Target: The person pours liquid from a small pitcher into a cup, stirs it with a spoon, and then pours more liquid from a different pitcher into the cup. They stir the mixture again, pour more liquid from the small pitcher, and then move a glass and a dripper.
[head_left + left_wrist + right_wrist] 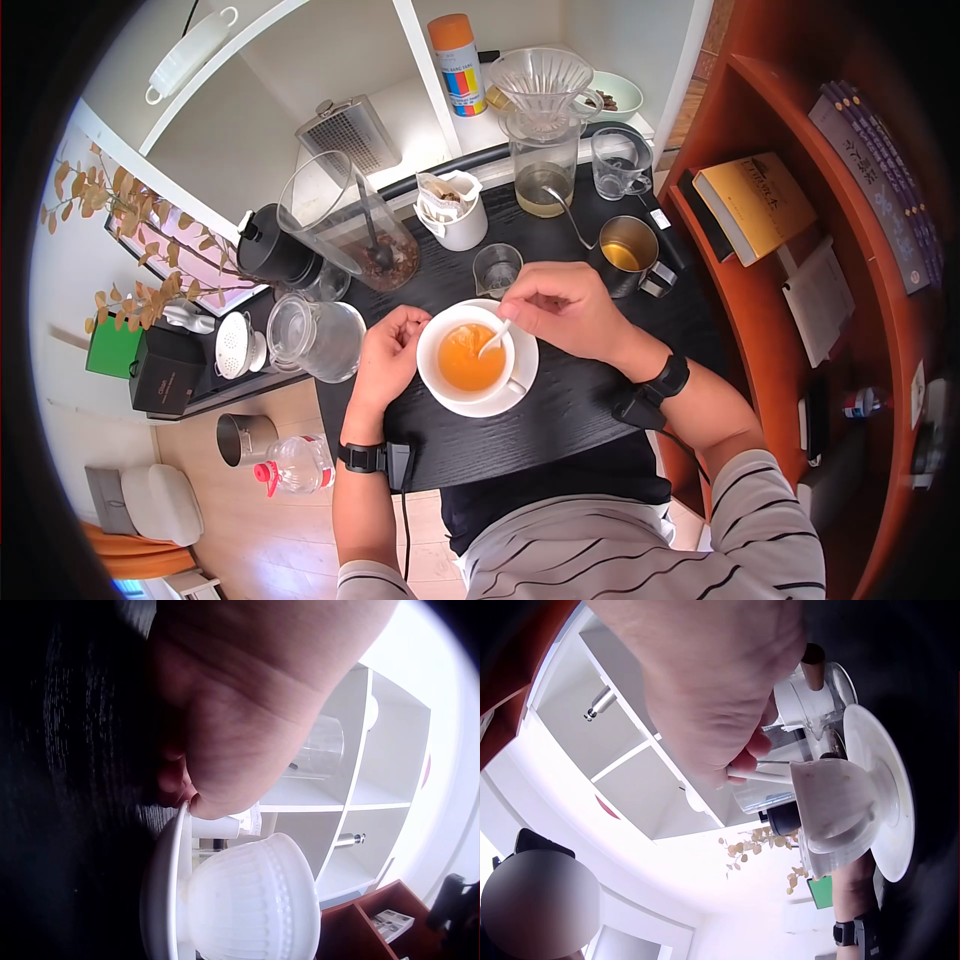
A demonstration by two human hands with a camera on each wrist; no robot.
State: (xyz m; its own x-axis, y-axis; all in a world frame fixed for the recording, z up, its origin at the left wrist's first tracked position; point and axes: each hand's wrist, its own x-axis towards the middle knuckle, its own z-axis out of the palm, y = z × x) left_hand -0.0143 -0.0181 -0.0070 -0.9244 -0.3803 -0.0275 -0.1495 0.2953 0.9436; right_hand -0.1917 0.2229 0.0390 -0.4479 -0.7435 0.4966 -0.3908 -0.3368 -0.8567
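Note:
A white cup [251,896] of orange liquid [466,362] stands on a white saucer [527,352] on the black table. My left hand [390,355] pinches the saucer's left edge; in the left wrist view the thumb lies at the rim, beside the cup's ribbed wall. From the right, my right hand [568,308] reaches over the cup and pinches the handle of a white spoon [494,340] between thumb and fingers. The spoon slants down into the liquid, which hides its bowl. In the right wrist view the spoon [761,775] crosses the cup's rim.
A small glass cup [497,272] stands just behind the white cup. A lidded glass pitcher [335,335] is left of my left hand; a metal mug [627,245] holding a spoon is at the right. Farther back are a glass dripper [545,85] and a white mug [462,228].

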